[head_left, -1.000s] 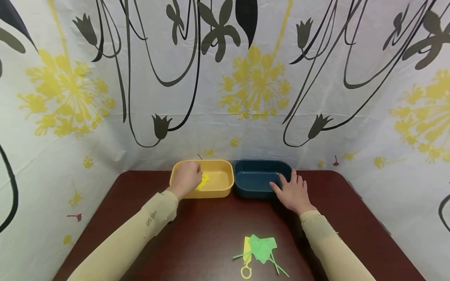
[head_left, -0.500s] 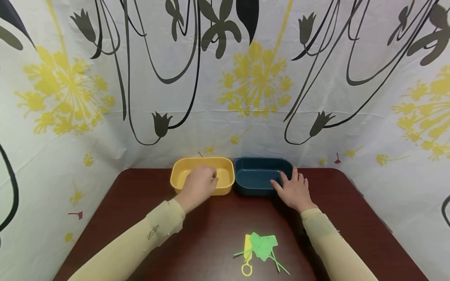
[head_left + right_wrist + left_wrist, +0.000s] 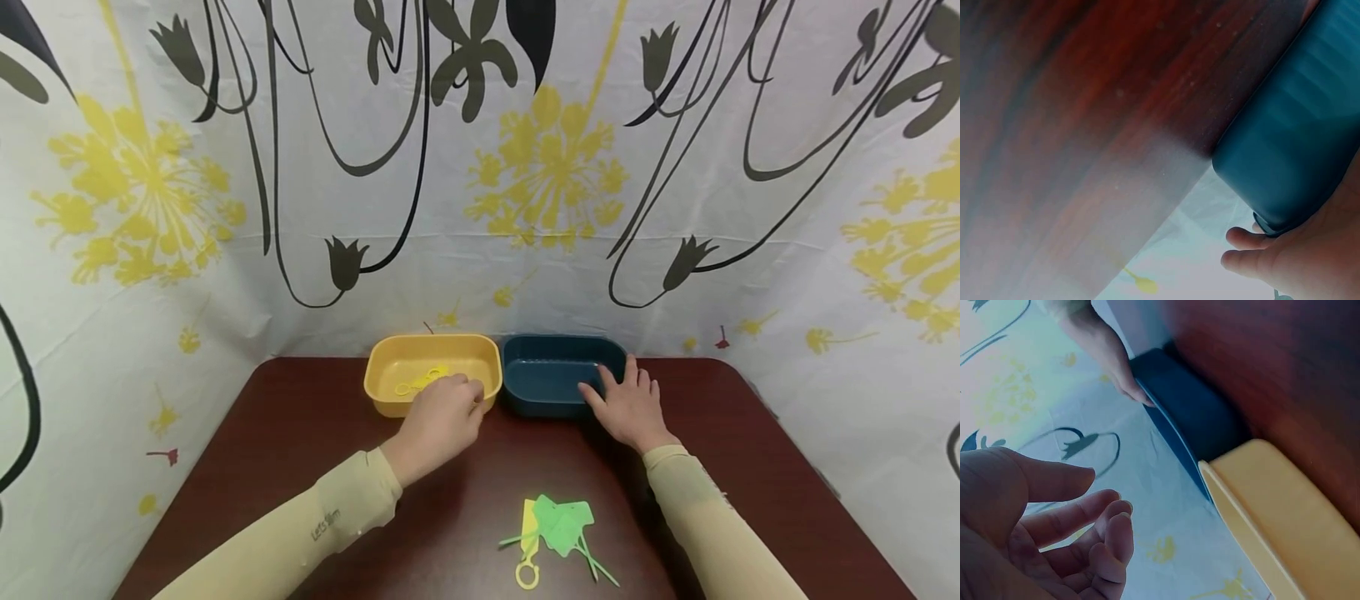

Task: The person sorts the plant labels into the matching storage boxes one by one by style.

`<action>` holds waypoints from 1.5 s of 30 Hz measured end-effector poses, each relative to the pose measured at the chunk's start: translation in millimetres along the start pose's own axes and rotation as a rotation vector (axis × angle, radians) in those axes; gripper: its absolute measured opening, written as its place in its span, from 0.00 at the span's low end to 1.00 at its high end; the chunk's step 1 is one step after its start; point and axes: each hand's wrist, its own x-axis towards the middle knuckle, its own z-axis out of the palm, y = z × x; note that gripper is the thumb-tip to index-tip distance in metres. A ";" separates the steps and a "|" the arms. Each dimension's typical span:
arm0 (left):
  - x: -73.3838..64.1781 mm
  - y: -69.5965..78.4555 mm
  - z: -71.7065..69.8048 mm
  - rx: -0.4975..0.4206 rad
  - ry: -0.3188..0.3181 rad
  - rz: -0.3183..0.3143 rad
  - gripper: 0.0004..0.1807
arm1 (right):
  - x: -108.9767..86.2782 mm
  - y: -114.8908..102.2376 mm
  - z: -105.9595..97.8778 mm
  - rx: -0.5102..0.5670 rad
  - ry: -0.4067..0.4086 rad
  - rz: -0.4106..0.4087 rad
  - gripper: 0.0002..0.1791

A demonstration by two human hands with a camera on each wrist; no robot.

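My left hand point(image 3: 442, 417) hangs over the front right rim of the yellow bin point(image 3: 386, 406), fingers loosely curled. In the left wrist view the thumb stands apart from the fingertips point(image 3: 1119, 531), with nothing between them. Yellow flat pieces point(image 3: 423, 381), one with a ring end, lie inside that bin. My right hand point(image 3: 630, 412) rests on the right end of the dark blue bin point(image 3: 547, 410), fingers spread over its rim. The right wrist view shows two fingertips past the bin's corner. Nearer on the table lie green flat pieces point(image 3: 562, 525) with thin stems, overlapping a yellow ring-ended piece point(image 3: 528, 575).
Both bins stand side by side at the back of the dark red-brown table point(image 3: 300, 467). Behind them hangs a white cloth point(image 3: 420, 275) printed with grey and yellow flowers, which also runs along both sides.
My left hand has moved right and toward me from inside the yellow bin to its front rim, uncovering the yellow pieces. The right hand stays on the blue bin.
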 end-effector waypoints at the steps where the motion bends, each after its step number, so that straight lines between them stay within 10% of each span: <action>1: -2.1 1.9 0.6 -0.004 -0.003 0.011 0.06 | 0.1 0.0 -0.3 -0.002 -0.001 -0.001 0.45; 13: -26.6 23.9 17.7 -0.032 -0.119 0.111 0.06 | -0.8 1.5 3.4 0.011 0.025 -0.006 0.45; 45: -69.2 49.5 80.6 -0.004 -0.365 0.129 0.32 | -0.1 1.3 4.5 0.018 0.031 -0.006 0.46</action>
